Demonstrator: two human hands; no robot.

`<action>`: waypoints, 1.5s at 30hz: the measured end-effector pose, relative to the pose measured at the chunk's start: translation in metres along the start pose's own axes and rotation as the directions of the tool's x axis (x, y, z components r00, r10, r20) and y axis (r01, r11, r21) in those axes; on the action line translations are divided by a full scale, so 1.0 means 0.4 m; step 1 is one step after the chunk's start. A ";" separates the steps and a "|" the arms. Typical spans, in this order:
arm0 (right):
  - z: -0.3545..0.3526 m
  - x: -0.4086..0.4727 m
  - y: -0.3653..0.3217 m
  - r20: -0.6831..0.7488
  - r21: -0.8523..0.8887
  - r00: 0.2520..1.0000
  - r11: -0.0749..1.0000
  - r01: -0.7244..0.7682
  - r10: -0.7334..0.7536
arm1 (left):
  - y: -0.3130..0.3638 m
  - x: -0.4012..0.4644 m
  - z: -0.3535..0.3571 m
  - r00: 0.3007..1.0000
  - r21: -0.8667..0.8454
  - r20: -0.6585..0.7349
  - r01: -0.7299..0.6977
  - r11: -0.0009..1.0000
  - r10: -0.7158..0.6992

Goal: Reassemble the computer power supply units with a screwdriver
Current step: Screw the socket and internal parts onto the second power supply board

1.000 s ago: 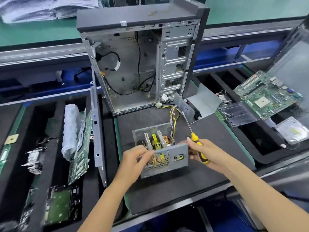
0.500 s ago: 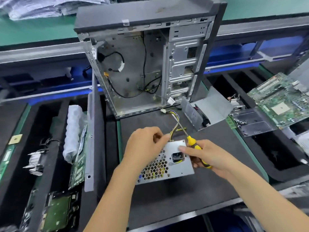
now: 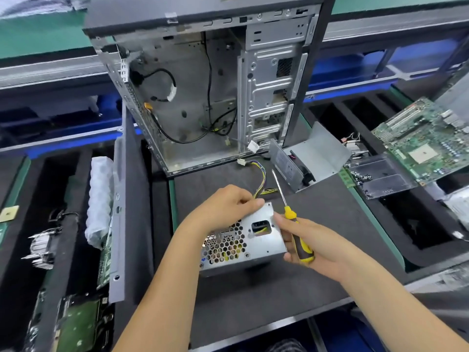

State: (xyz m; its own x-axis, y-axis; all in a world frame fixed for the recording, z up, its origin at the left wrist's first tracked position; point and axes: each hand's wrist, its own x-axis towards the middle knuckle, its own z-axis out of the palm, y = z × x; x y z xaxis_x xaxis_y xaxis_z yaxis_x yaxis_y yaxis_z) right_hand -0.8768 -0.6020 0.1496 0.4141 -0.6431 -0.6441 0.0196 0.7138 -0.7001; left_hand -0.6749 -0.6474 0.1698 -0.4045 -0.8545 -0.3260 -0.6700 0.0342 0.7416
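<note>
No writing I can read; my left hand (image 3: pixel 223 207) grips one power supply (image 3: pixel 243 240), my right hand (image 3: pixel 314 246) one screwdriver (image 3: pixel 295 228).

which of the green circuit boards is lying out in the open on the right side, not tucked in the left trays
The motherboard at the right edge, tilted with its white square socket showing. The other green boards sit in the dark trays on the left, one standing on edge beside the side panel.

An electronics repair workshop: a stripped computer case (image 3: pixel 203 92) stands on a black foam bench mat (image 3: pixel 253 295), with a motherboard (image 3: pixel 426 141) and heatsink (image 3: pixel 42 246) in foam trays.
</note>
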 end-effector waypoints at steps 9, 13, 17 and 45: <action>-0.008 0.052 -0.002 -0.022 0.458 0.977 0.871 -0.180 0.213 | -0.015 0.000 0.006 0.999 -0.014 -0.043 -0.034 0.999 0.034; -0.003 0.062 0.024 -0.087 0.262 0.988 0.959 -0.104 0.131 | -0.018 0.004 0.007 0.999 0.020 -0.044 0.017 1.000 -0.017; -0.014 0.050 0.026 -0.030 0.112 1.000 0.994 0.011 -0.007 | -0.011 -0.004 0.010 0.997 0.066 -0.062 0.059 0.996 -0.055; -0.090 0.174 0.055 0.229 -0.711 0.936 0.611 0.348 -0.267 | -0.125 -0.119 0.168 0.899 0.093 -0.434 0.112 0.989 -0.061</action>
State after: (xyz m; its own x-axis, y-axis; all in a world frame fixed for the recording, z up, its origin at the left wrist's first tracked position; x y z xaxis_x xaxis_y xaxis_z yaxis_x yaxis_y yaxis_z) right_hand -0.8803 -0.6411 0.0783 0.5910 -0.7291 -0.3452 -0.4905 0.0150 -0.8713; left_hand -0.6641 -0.5734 0.1088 -0.0526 -0.9951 -0.0843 -0.7661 -0.0139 0.6426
